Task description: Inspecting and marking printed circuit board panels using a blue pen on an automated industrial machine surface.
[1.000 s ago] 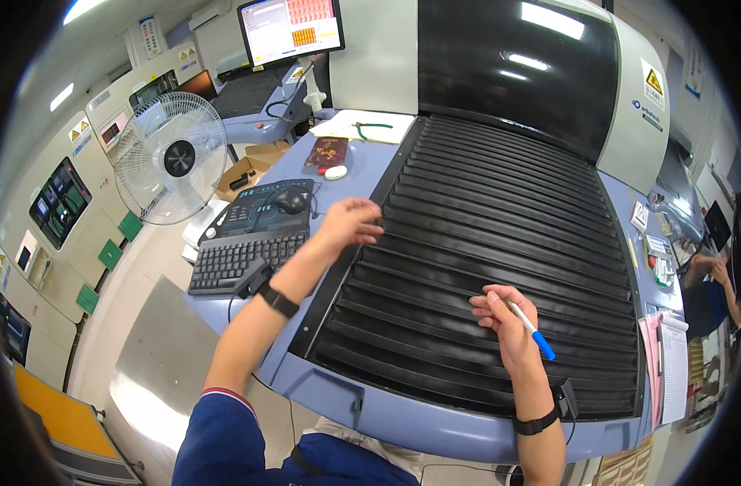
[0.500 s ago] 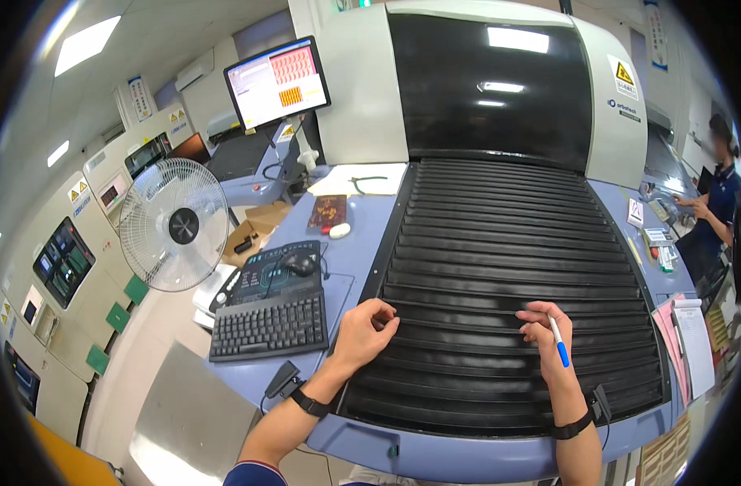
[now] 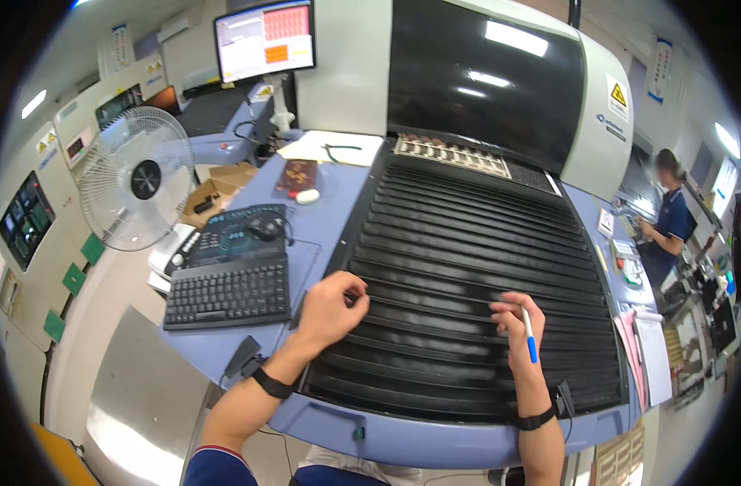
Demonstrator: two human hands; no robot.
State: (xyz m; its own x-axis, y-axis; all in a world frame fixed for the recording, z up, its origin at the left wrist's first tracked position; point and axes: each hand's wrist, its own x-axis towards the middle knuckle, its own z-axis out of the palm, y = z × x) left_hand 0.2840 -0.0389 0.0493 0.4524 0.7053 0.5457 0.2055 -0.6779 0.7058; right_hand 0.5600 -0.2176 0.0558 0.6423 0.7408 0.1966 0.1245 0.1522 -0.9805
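Observation:
My left hand (image 3: 335, 308) is held over the near left of a black ribbed cover (image 3: 484, 251). Its fingers curl in towards the thumb, with a small gap showing through them and nothing seen inside. My right hand (image 3: 519, 330) hovers above the cover's near right part, its fingers bent. A white pen with a blue end (image 3: 529, 334) is held in that hand, the blue end pointing down towards the wrist. At the cover's far end, a pale patterned panel (image 3: 459, 155) shows below the machine's dark window (image 3: 484, 73).
Left of the cover are a keyboard (image 3: 228, 292), a mouse (image 3: 265, 227), a dark red board (image 3: 297, 176) and pliers (image 3: 340, 151) on paper. A fan (image 3: 146, 180) stands farther left. On the right lie a clipboard (image 3: 652, 356) and pink sheets. A co-worker (image 3: 672, 215) stands beyond.
The pale panel has come into sight at the cover's far end. The view has shifted, so the scene sits farther left. Both hands keep nearly the same pose, the pen still in the right.

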